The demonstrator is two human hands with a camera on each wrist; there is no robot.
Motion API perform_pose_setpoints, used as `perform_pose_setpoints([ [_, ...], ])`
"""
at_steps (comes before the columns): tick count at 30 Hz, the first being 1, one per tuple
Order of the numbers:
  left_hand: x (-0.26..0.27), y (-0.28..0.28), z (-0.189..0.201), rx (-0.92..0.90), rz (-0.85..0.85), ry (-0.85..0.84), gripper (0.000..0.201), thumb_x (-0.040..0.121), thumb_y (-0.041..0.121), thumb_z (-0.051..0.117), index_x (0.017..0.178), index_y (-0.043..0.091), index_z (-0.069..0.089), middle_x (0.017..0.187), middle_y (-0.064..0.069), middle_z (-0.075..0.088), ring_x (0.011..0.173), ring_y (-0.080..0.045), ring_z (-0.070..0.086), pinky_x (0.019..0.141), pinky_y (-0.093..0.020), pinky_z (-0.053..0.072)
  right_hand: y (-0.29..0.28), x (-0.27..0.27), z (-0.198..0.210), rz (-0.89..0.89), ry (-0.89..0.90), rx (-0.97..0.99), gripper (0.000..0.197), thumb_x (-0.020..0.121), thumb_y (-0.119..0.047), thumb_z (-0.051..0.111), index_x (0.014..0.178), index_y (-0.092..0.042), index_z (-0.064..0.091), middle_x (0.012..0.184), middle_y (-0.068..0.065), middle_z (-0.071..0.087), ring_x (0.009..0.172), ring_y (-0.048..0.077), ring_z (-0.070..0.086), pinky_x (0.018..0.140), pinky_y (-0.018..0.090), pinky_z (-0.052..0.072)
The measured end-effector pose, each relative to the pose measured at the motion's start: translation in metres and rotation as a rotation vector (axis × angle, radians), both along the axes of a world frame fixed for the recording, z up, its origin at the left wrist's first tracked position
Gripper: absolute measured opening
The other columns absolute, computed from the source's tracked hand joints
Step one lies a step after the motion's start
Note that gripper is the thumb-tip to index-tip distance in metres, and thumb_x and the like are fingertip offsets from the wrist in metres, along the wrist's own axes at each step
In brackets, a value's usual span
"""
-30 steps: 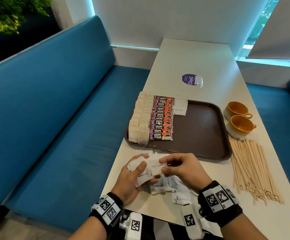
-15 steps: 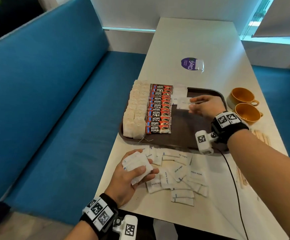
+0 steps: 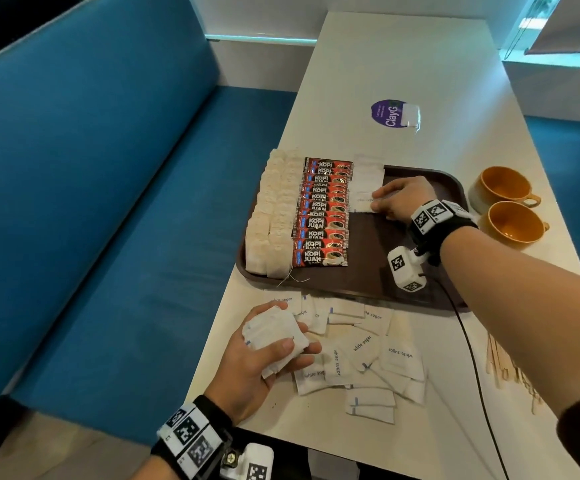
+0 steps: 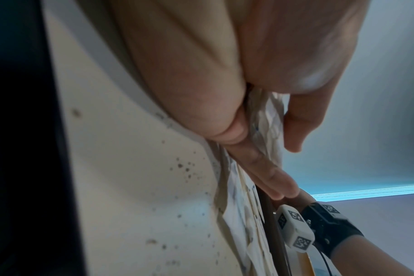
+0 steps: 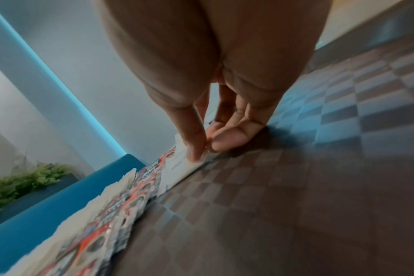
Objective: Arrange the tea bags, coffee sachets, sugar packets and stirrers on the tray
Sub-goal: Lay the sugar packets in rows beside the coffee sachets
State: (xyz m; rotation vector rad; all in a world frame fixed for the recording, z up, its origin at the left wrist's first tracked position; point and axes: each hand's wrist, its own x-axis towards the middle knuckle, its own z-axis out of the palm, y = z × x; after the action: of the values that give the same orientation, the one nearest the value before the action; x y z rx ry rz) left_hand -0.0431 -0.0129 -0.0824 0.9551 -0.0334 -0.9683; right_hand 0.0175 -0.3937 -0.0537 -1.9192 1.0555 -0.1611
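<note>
The person's right hand (image 3: 401, 199) is reaching over the brown tray (image 3: 420, 278), its fingertips (image 5: 196, 149) pinching the right edge of a single white sugar packet (image 3: 363, 202) that is lying flat on the tray floor. That packet is sitting just right of the column of red coffee sachets (image 3: 323, 216) and just near of two other sugar packets (image 3: 368, 173) already lying at the tray's far edge. In the right wrist view the thumb and forefinger are closing together on the packet's edge, with the packet touching the tray.

The left hand (image 3: 264, 355) is resting at the near left part of the white table (image 3: 402, 64), thumb and curled fingers gripping a small stack of sugar packets (image 3: 274, 332). The left wrist view is showing the stack (image 4: 267, 119) wedged between thumb and fingers.

Loose sugar packets (image 3: 364, 355) are lying scattered on the table between the left hand and the tray's near rim, several overlapping, some printed "white sugar". On the tray, tea bags (image 3: 271, 216) are filling the left side in overlapping rows, touching the coffee sachets to their right. The right half of the tray is showing bare.

Wooden stirrers (image 3: 510, 368) are lying on the table at the near right, mostly hidden by the right forearm. Two orange cups (image 3: 503, 206) are standing on the table just right of the tray, one beyond the other. A round purple sticker (image 3: 388, 112) is sitting on the table farther away, and a blue bench (image 3: 108, 202) is running along the left.
</note>
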Motion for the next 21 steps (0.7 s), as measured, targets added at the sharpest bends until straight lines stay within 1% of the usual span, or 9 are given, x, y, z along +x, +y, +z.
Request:
perform_pose_setpoints([
  [4, 0.0, 0.0, 0.002, 0.006, 0.0, 0.007, 0.061, 0.079, -0.005, 0.072, 0.135, 0.012, 0.054, 0.117, -0.033, 0.062, 0.107, -0.062, 0.063, 0.08, -0.049, 0.064, -0.003, 0.004, 0.001, -0.058, 0.01, 0.025, 0.012, 0.08, -0.013, 0.086, 0.086, -0.017, 0.077, 0.09, 0.008, 0.076, 0.072, 0.019, 0.07, 0.076, 0.035, 0.064],
  [5, 0.0, 0.0, 0.002, 0.007, 0.0, 0.009, 0.061, 0.079, -0.005, 0.072, 0.134, 0.013, 0.054, 0.117, -0.033, 0.063, 0.107, -0.062, 0.063, 0.08, -0.049, 0.064, -0.005, 0.006, 0.002, -0.103, 0.003, 0.039, 0.012, 0.082, -0.011, 0.084, 0.088, -0.016, 0.076, 0.09, 0.009, 0.076, 0.069, 0.019, 0.068, 0.074, 0.036, 0.064],
  [7, 0.0, 0.0, 0.002, 0.007, 0.001, 0.008, 0.061, 0.078, -0.004, 0.072, 0.134, 0.013, 0.055, 0.116, -0.032, 0.063, 0.107, -0.063, 0.063, 0.08, -0.049, 0.063, -0.008, 0.009, 0.005, -0.159, 0.007, 0.055, 0.018, 0.086, -0.007, 0.077, 0.104, -0.012, 0.074, 0.09, 0.01, 0.074, 0.066, 0.02, 0.065, 0.075, 0.037, 0.064],
  [9, 0.0, -0.001, 0.003, 0.011, 0.003, 0.009, 0.062, 0.078, -0.004, 0.072, 0.134, 0.013, 0.055, 0.116, -0.032, 0.063, 0.106, -0.062, 0.063, 0.08, -0.05, 0.063, -0.009, 0.011, 0.004, -0.122, 0.057, 0.0, 0.026, 0.089, -0.011, 0.075, 0.114, -0.009, 0.07, 0.093, 0.011, 0.072, 0.071, 0.023, 0.066, 0.08, 0.042, 0.064],
  [11, 0.0, -0.001, 0.004, 0.012, 0.002, 0.012, 0.063, 0.077, -0.004, 0.072, 0.135, 0.012, 0.053, 0.115, -0.031, 0.064, 0.105, -0.062, 0.064, 0.079, -0.049, 0.063, -0.005, 0.014, 0.007, -0.018, 0.112, -0.114, 0.02, 0.091, -0.015, 0.072, 0.111, -0.011, 0.07, 0.097, 0.014, 0.072, 0.085, 0.03, 0.07, 0.085, 0.048, 0.062],
  [13, 0.0, -0.001, 0.005, 0.011, 0.001, 0.012, 0.065, 0.076, -0.004, 0.074, 0.135, 0.012, 0.052, 0.114, -0.03, 0.064, 0.104, -0.06, 0.065, 0.076, -0.048, 0.063, -0.002, 0.018, 0.009, 0.072, 0.141, -0.2, 0.024, 0.091, -0.017, 0.07, 0.112, -0.005, 0.072, 0.101, 0.015, 0.074, 0.093, 0.032, 0.071, 0.088, 0.05, 0.06],
  [17, 0.0, -0.002, 0.005, 0.014, 0.001, 0.014, 0.069, 0.071, 0.002, 0.082, 0.133, 0.014, 0.055, 0.115, -0.031, 0.064, 0.106, -0.062, 0.063, 0.076, -0.048, 0.063, 0.001, 0.023, 0.01, 0.161, 0.177, -0.261, 0.023, 0.09, -0.02, 0.069, 0.109, -0.008, 0.076, 0.102, 0.01, 0.075, 0.095, 0.028, 0.07, 0.088, 0.042, 0.059],
  [19, 0.0, -0.002, 0.005, 0.009, 0.0, 0.021, 0.07, 0.07, 0.001, 0.083, 0.133, 0.013, 0.055, 0.115, -0.031, 0.064, 0.105, -0.062, 0.064, 0.076, -0.049, 0.063, 0.002, 0.024, 0.009, 0.164, 0.191, -0.297, 0.024, 0.089, -0.019, 0.068, 0.109, -0.007, 0.075, 0.107, 0.011, 0.074, 0.099, 0.027, 0.068, 0.087, 0.038, 0.057],
  [21, 0.0, -0.002, 0.004, 0.012, -0.004, 0.02, 0.071, 0.069, 0.002, 0.083, 0.133, 0.013, 0.054, 0.114, -0.032, 0.064, 0.105, -0.063, 0.063, 0.078, -0.05, 0.063, 0.002, 0.025, 0.011, 0.147, 0.202, -0.333, 0.03, 0.089, -0.018, 0.068, 0.115, -0.002, 0.072, 0.113, 0.013, 0.072, 0.103, 0.03, 0.067, 0.086, 0.037, 0.054],
])
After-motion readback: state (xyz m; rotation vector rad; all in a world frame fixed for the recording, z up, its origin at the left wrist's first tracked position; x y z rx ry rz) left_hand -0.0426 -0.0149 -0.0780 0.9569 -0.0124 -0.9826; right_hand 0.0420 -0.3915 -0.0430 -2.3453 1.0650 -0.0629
